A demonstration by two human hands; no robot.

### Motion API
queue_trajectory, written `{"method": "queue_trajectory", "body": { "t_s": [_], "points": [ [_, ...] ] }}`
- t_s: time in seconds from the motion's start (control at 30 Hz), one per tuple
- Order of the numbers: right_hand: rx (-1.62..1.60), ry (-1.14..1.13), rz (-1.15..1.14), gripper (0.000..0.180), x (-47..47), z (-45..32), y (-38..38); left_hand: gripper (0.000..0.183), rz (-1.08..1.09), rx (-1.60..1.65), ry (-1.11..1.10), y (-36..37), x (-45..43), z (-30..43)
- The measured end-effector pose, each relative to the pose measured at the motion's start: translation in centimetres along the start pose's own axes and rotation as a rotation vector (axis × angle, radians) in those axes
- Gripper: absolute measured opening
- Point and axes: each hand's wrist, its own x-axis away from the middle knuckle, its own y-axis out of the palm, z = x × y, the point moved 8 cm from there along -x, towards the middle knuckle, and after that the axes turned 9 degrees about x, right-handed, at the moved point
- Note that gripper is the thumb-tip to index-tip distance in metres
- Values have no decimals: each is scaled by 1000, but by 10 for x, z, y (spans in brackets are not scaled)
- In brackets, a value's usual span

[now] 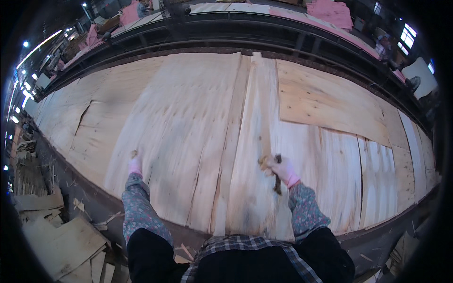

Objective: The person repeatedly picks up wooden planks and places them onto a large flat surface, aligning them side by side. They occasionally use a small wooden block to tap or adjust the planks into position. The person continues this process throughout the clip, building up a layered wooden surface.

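Wood veneer sheets (184,116) cover the wide, low table in front of me, with splits and overlapping edges among them. My right hand (281,169), in a pale glove with a pink cuff and tan fingertips, grips a dark, narrow hand tool (277,185); its exact kind is unclear. Those fingertips are at the near end of a long, narrow veneer strip (263,106). Over the pale sheet on the left is my left hand (135,162), similarly gloved and blurred. Its fingers look curled, and whether anything is inside them cannot be seen.
A knotty veneer piece (329,100) overlaps paler sheets at right. Beyond the table's far edge runs a dark-framed conveyor or bench (226,30) bearing pink sheets (329,14). Broken veneer scraps (63,240) are heaped at lower left. A person (384,46) is at the far right.
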Motion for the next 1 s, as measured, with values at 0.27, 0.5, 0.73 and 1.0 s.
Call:
{"method": "queue_trajectory", "body": {
  "t_s": [0.27,0.5,0.73,1.0],
  "points": [
    [64,197,165,25,-89,22,-3,80,-364,-712,-50,101,-117,86],
    [823,322,244,42,-205,21,-17,63,39,-5,252,205,-190,89],
    [751,459,192,38,-222,7,-18,61,-192,818,461,258,-188,105],
    [305,417,232,27,-379,5,-20,75,-530,-122,1161,385,-13,252]
  ]
}}
